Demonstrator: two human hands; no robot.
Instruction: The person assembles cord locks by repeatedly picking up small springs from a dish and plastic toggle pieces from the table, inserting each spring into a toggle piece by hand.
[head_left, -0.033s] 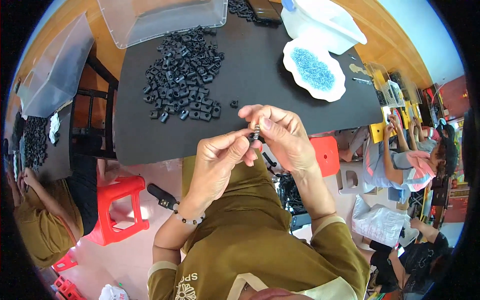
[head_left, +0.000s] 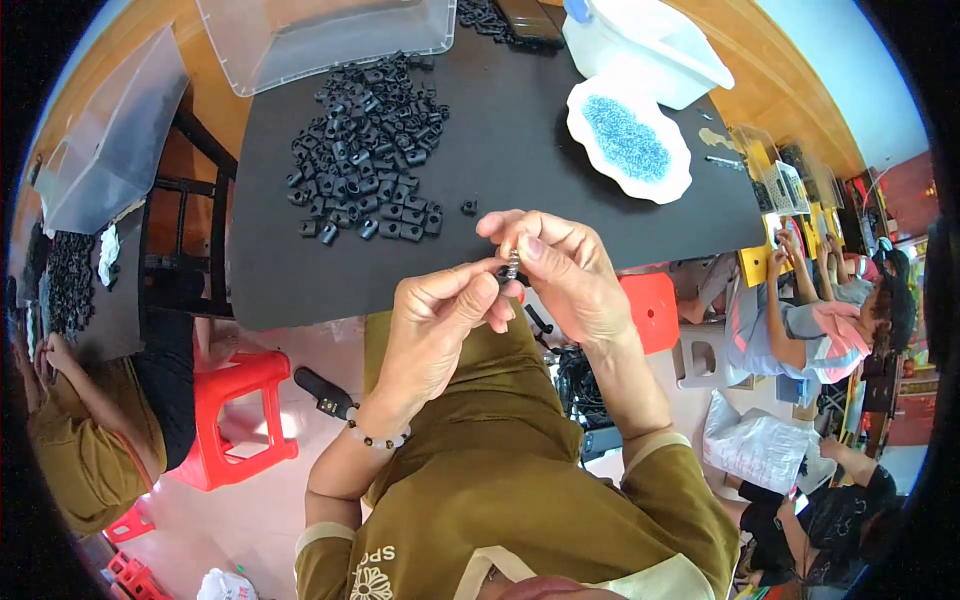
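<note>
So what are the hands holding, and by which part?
Right hand pinches a ridged silvery piece by its upper end; left hand, a black part, grip unclear.

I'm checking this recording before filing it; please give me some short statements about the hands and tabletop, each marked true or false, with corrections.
1. The right hand pinches a small silvery metal piece. True.
2. The hands are far apart. False: the left hand is close up to the right.
3. The blue bits lie in the black heap. False: the blue bits are in a white scalloped dish.
4. One black part lies apart from the heap of black parts. True.
5. A beaded bracelet is on the right wrist. False: the beaded bracelet is on the left.
</note>
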